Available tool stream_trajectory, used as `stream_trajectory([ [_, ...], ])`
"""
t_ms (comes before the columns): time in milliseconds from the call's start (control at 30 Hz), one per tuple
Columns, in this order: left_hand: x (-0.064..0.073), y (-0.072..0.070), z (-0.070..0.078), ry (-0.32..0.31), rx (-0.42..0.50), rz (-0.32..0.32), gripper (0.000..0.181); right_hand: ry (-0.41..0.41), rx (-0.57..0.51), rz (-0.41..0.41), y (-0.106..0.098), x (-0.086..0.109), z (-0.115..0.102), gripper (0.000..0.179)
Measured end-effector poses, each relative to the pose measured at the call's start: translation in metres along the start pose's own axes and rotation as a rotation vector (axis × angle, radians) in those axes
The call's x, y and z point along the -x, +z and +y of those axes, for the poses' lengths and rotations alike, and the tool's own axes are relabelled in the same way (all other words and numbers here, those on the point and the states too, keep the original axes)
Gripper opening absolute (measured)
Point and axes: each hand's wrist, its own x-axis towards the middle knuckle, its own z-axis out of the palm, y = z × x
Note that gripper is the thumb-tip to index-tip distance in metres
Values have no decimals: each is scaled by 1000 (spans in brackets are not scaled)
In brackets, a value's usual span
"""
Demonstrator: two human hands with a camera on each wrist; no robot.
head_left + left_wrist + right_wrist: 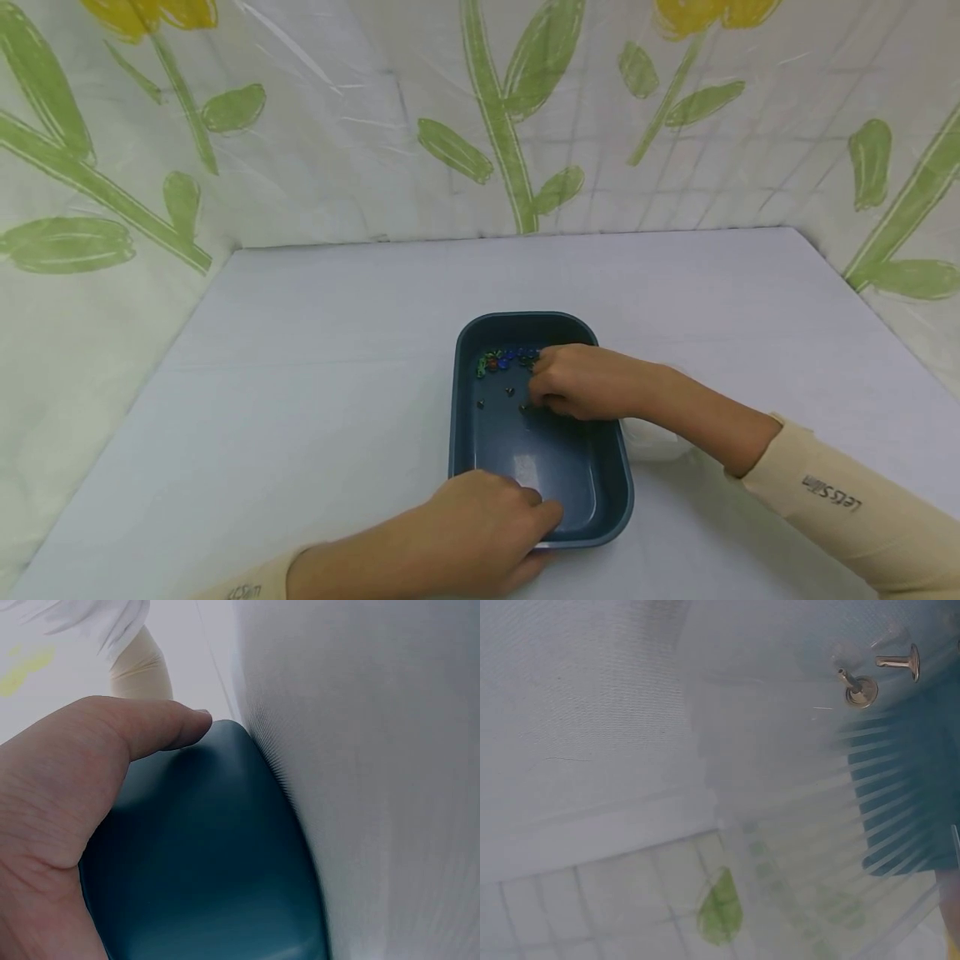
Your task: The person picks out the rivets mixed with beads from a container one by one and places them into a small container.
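A dark blue rectangular tray sits on the white table. My left hand grips its near rim; the thumb lies along the tray's edge in the left wrist view. My right hand reaches in over the tray's right side with bent fingers. Its fingertips point down at the tray floor, and whether they pinch anything is hidden. Green pieces, blue pieces and a reddish-brown piece gather at the far left inside. Several small brassy pieces lie scattered nearer.
A clear plastic container stands just right of the tray, partly under my right forearm. Through its wall in the right wrist view, metal rivets show. Behind the table hangs a white sheet with painted green leaves.
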Motion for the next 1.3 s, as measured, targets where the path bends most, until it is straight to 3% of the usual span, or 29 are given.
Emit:
stream_trajectory([
  [833,-1,-2,1,-10,4,-15,19,-3,3,-36,-3,0,0,15],
  [1300,-2,-1,1,-18,10,-61,21,-16,9,-57,-5,0,-1,20],
])
